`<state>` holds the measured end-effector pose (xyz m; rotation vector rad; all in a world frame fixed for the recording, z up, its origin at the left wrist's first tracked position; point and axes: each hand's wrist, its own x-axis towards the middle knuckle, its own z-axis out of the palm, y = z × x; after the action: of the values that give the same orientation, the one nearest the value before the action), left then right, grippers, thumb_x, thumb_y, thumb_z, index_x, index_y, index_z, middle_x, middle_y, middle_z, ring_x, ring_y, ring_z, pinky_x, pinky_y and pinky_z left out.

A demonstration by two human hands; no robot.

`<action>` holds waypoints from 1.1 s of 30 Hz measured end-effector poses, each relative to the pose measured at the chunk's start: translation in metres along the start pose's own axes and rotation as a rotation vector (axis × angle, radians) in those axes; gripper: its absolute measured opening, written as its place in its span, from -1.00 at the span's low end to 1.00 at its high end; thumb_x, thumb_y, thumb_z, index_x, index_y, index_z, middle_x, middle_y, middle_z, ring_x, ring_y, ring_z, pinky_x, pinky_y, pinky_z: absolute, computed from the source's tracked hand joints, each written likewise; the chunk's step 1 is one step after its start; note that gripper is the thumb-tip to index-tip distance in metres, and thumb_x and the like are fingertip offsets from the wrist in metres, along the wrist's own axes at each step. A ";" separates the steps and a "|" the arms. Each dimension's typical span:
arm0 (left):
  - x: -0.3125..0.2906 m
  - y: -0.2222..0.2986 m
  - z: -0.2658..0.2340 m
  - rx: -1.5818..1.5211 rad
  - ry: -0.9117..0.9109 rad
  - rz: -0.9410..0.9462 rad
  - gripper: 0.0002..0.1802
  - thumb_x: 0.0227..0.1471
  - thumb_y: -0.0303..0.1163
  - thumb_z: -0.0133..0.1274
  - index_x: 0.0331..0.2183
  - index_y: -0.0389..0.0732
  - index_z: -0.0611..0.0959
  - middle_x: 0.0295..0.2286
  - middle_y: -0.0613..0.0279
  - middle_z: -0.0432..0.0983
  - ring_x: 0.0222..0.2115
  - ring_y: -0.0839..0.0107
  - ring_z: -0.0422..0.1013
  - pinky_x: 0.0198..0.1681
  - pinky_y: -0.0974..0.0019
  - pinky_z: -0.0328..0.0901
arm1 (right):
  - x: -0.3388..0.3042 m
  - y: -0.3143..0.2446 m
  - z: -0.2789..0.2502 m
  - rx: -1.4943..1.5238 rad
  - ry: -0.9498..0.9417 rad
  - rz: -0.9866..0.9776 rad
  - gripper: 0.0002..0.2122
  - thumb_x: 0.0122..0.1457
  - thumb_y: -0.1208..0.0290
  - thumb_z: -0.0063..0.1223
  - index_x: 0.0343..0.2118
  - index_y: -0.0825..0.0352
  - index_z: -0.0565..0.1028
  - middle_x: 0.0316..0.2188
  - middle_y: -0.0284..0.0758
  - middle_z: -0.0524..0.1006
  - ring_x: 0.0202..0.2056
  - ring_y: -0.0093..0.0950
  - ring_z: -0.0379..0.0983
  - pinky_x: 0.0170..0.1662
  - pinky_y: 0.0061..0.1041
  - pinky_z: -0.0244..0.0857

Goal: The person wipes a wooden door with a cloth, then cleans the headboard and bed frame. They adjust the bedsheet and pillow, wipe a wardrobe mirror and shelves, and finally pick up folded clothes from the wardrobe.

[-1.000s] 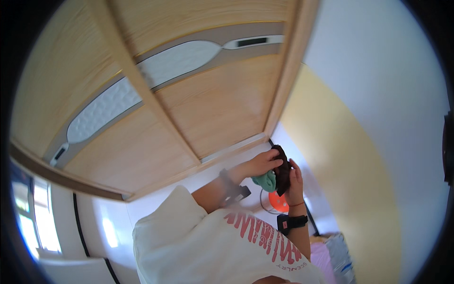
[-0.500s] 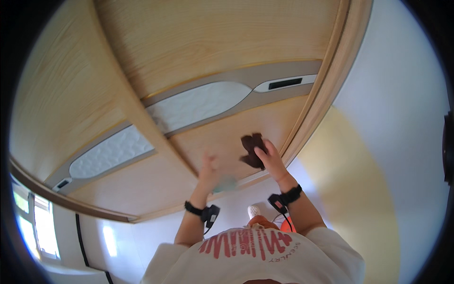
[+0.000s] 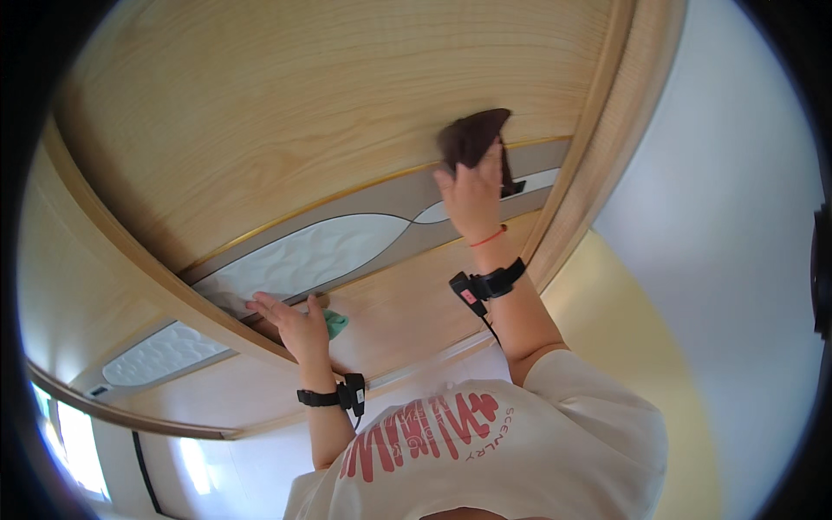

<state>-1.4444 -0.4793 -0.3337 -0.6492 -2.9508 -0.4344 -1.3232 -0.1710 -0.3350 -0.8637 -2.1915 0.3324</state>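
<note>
A dark brown cloth [image 3: 473,139] lies against the pale wood sliding door [image 3: 381,95], just above its grey band. My right hand [image 3: 475,195] presses it there, fingers partly hidden by the cloth, which hangs down past them at the right. My left hand [image 3: 299,328] is lower and to the left, fingers spread at the door's upright frame edge [image 3: 234,322], near the white wavy panel [image 3: 321,247]. Beside its thumb shows a small green cloth-like piece [image 3: 336,323], apparently held against the palm; the grip on it is mostly hidden.
A second door with a similar white panel [image 3: 165,354] stands at the left. The white wall [image 3: 711,173] rises at the right, above a yellow curved area [image 3: 628,347]. A bright window [image 3: 74,446] is at the lower left. Black straps with small boxes circle both wrists.
My right hand has carried the brown cloth up and onto the door. My left hand has moved left to the door's frame edge, the green piece moving along with it. The view has shifted.
</note>
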 end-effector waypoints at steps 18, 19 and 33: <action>0.030 0.088 0.005 -0.441 -0.316 0.255 -0.03 -0.17 -0.30 0.15 0.20 -0.23 0.00 0.19 -0.21 -0.19 0.08 -0.09 0.13 -0.07 0.09 0.31 | 0.034 0.096 -0.218 -0.278 0.722 0.224 -0.36 0.24 -0.01 -0.35 -0.06 0.69 0.27 -0.09 0.23 0.33 -0.09 0.03 0.30 0.01 -0.20 0.16; 0.029 0.083 0.001 -0.421 -0.357 0.280 -0.04 -0.16 -0.26 0.13 0.20 -0.23 0.00 0.19 -0.22 -0.18 0.07 -0.09 0.15 -0.07 0.08 0.31 | 0.037 0.062 -0.204 -0.178 0.664 0.112 -0.37 0.23 -0.01 -0.29 -0.04 0.65 0.28 -0.06 0.17 0.33 -0.04 -0.01 0.26 0.04 -0.23 0.12; -0.040 -0.017 -0.126 -0.785 -0.620 0.812 -0.12 -0.20 -0.43 0.07 0.16 -0.29 0.08 0.15 -0.18 -0.03 -0.04 -0.01 0.29 -0.08 0.16 0.29 | 0.068 -0.270 -0.189 -0.695 0.379 -0.582 -0.84 0.14 0.23 -0.05 -0.32 0.15 0.51 0.04 -0.15 0.35 0.08 -0.05 0.21 0.06 -0.08 0.07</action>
<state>-1.4126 -0.5469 -0.2239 -2.2659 -2.4947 -1.4863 -1.3496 -0.3309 -0.0400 -0.5197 -2.0758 -0.8481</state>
